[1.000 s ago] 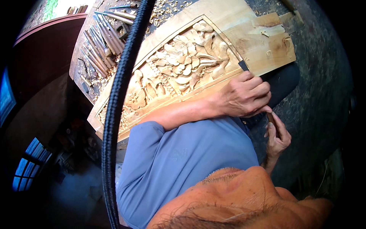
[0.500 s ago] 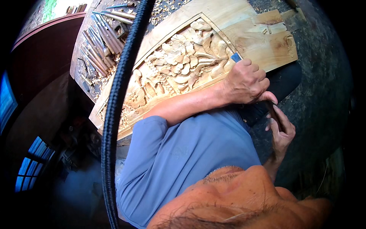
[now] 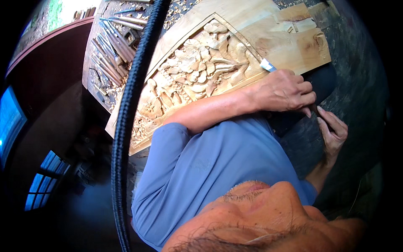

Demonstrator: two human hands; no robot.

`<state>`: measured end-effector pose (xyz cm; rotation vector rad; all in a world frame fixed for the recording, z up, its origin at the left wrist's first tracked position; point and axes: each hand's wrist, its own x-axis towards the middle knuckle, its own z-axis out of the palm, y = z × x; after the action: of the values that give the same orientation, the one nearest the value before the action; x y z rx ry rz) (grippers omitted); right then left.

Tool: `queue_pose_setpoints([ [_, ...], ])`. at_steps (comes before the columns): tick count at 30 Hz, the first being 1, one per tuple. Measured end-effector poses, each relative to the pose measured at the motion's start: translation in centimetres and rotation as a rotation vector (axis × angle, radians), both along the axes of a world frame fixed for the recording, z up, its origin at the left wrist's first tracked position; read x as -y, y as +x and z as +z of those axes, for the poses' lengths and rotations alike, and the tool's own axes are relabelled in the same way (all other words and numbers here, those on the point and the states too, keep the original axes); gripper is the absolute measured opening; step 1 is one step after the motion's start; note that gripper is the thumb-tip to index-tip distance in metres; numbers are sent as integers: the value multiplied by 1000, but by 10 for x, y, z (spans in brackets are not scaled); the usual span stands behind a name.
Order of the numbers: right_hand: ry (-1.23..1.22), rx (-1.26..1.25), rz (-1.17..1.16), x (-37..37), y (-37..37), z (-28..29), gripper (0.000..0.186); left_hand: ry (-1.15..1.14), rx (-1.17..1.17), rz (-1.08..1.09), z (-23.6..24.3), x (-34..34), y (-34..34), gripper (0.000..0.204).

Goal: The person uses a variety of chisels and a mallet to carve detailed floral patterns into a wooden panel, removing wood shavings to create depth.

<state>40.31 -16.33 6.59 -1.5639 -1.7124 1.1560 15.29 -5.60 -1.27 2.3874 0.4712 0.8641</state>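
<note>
Your L hand (image 3: 289,92) grips chisel (image 3: 268,65) at carved panel (image 3: 197,69), upper ctr; R hand (image 3: 336,133), mid-right: can't tell hold.

The carved panel (image 3: 199,67) is pale bare wood, its floral relief rough and uneven, its flat border smooth with a soft sheen. The chisel (image 3: 267,65) has a bright, glossy metal blade; the gouges (image 3: 117,44) pair metal shafts with wooden handles. The shirt (image 3: 218,155) is matt cloth, the cord (image 3: 136,80) coarsely braided.
</note>
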Motion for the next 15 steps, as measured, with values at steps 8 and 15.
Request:
queue_pose_setpoints([
  [8, -21, -25, -13, -12, -5, -6, 37, -96, -3, 30, 3, -8, -6, 40],
  [15, 48, 17, 24, -22, -7, 2, 37, -101, 11, 44, 1, -8, -7, 41],
])
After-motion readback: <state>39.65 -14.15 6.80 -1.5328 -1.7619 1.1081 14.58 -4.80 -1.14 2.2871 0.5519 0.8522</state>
